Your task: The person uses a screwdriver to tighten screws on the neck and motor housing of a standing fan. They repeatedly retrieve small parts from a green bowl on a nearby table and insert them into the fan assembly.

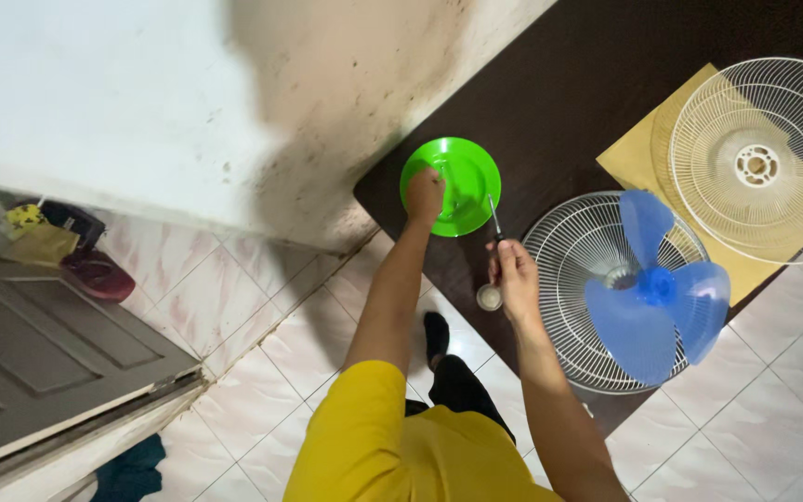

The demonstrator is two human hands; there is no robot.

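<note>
On the dark table [550, 74], near its left corner: I see a green plate [462, 181] lying flat, a little apart from the fan parts.
Left hand [425, 193]: I see it reaching forward with the arm straight; the hand rests on the left side of the green plate, fingers curled down onto it. Whether they pinch something small I cannot tell, since the fingertips are hidden under the hand.
Right hand [516, 270]: I see it closed around the handle of a screwdriver [494, 220]; the thin shaft sticks up out of the fist and its tip ends just beside the plate's right rim.
Small round cap [489, 297]: it sits on the table just left of my right hand, pale and shallow, close to the table edge.
Fan guard with blade [576, 246]: 1 white wire grille lies flat on the table right of my right hand, and a blue 3-blade propeller [657, 288] rests inside it.
Second guard [759, 158]: another white wire grille lies farther right, on a sheet of yellow-brown cardboard [629, 153], well apart from both hands.
Floor [773, 372]: pale tiles with thin joints run below the table.
Clothing: I see a yellow shirt [392, 446] at the bottom of the view.
Door [39, 353]: a grey panelled door stands at the left.
</note>
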